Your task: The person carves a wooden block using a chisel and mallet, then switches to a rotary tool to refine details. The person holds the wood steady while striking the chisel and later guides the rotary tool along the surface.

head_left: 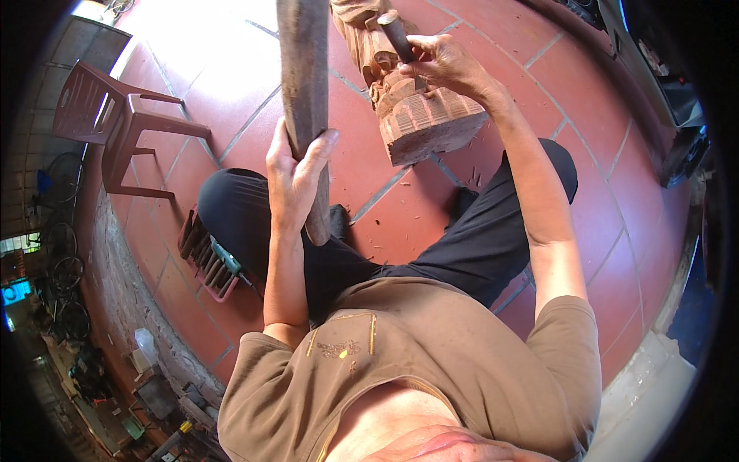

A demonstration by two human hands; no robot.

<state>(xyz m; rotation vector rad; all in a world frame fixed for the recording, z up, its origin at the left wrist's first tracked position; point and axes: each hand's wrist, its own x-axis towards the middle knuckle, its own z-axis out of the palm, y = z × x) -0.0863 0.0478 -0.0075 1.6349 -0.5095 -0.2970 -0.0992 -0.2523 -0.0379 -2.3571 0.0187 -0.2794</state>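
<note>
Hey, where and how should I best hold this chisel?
Pinch low on the chisel's dark handle, probably from the right, as the right hand does: it slants, leaving its pale butt exposed at upper left, blade toward the carved wood.

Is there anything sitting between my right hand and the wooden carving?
Only the chisel, which your right hand holds, its lower end down at the wooden carving; nothing else visible stands between them.

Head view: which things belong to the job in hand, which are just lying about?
Job:
wooden club, in left hand
chisel, in right hand
wood carving, by the chisel
tool basket, likely, unheld

Lying about, apparently:
brown chair
bicycles, left edge
</note>
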